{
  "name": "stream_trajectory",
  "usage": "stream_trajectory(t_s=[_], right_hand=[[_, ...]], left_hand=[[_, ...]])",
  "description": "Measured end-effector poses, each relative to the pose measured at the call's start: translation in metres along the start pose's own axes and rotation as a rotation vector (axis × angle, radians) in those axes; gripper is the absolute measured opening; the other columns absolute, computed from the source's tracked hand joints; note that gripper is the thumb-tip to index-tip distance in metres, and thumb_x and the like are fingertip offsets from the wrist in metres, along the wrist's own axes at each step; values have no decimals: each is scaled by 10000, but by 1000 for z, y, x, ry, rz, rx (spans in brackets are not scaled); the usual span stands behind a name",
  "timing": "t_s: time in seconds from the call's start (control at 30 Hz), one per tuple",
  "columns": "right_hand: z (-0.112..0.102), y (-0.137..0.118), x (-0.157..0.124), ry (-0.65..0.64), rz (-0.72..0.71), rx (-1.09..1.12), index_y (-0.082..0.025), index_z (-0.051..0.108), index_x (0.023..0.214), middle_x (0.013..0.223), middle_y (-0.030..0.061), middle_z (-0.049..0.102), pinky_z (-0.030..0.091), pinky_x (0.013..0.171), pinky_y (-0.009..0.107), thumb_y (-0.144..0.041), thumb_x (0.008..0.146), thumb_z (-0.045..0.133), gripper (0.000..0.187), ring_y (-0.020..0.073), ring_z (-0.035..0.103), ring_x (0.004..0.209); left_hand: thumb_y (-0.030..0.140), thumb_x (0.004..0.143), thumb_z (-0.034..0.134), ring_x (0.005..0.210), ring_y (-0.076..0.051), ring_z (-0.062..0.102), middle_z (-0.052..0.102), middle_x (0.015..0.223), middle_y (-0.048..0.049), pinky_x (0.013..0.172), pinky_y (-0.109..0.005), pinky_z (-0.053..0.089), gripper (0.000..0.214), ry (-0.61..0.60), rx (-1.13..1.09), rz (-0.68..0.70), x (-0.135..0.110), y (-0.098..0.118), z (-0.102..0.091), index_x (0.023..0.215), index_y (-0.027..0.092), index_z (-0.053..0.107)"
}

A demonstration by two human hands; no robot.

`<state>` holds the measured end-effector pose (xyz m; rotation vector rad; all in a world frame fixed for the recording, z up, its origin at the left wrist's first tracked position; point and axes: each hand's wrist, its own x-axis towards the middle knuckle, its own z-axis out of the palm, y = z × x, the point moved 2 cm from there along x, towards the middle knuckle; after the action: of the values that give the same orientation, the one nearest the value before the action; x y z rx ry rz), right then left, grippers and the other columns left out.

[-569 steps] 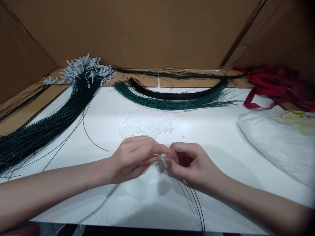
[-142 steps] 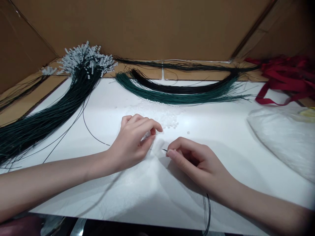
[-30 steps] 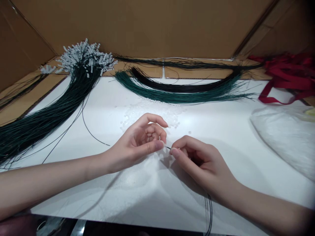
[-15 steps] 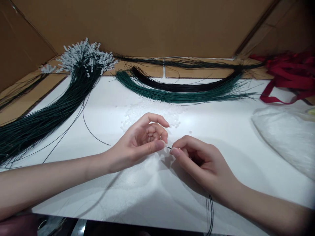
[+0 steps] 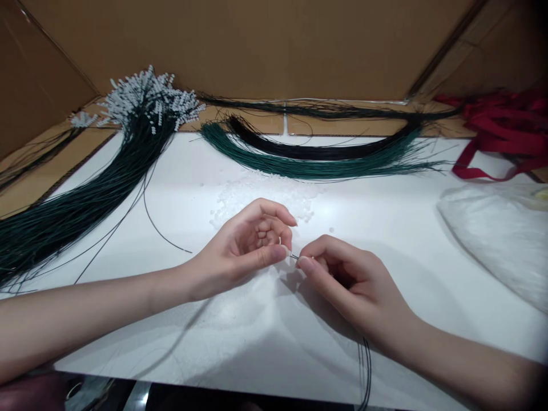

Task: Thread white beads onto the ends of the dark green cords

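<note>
My left hand [image 5: 248, 248] hovers over the white table [image 5: 385, 228], thumb and curled fingers pinching a tiny white bead right at the tip of a thin dark wire [image 5: 293, 257]. My right hand [image 5: 342, 279] pinches that wire just behind the tip. Several more thin dark wires [image 5: 365, 371] trail from under my right hand toward the table's near edge. A scatter of small white beads [image 5: 261, 197] lies just beyond my left hand.
A big bundle of dark green wires with white beaded ends [image 5: 145, 103] fans from the far left. A curved bundle of green and black wires [image 5: 317, 162] lies at the back. Red ribbon [image 5: 500, 128] sits far right, a clear plastic bag [image 5: 496, 240] right. Cardboard walls [image 5: 257, 45] surround the table.
Over the last second almost nothing moved; my left fingers curled slightly closer to the wire tip. Earlier my left hand was at the bead pile, then came back to the wire.
</note>
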<state>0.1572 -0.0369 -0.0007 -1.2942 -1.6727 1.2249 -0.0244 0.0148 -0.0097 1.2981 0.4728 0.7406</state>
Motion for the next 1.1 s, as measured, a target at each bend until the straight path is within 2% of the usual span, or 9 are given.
stream_trajectory(t_s=[0.6, 0.87, 1.1], right_hand=[[-1, -1, 0, -4, 1, 8, -194, 574, 818, 573, -64, 396, 287, 495, 243, -250, 975, 526, 174, 91, 377, 522], [-1, -1, 1, 6, 14, -12, -200, 583, 821, 569, -55, 390, 287, 496, 251, -266, 968, 528, 170, 102, 380, 522], [-1, 1, 0, 0, 9, 11, -202, 580, 818, 571, -56, 382, 281, 492, 250, -266, 974, 522, 179, 100, 369, 523]], left_hand=[[199, 948, 624, 816, -122, 498, 558, 928, -26, 740, -251, 388, 203, 1, 51, 30, 1, -1, -1, 1134, 235, 552], [255, 958, 611, 802, -136, 477, 557, 923, -43, 687, -263, 357, 112, 7, 167, 3, -1, 1, -2, 1051, 201, 640], [258, 970, 594, 860, -148, 517, 587, 935, -58, 727, -265, 387, 110, -7, 174, -2, 0, 3, -2, 1018, 184, 659]])
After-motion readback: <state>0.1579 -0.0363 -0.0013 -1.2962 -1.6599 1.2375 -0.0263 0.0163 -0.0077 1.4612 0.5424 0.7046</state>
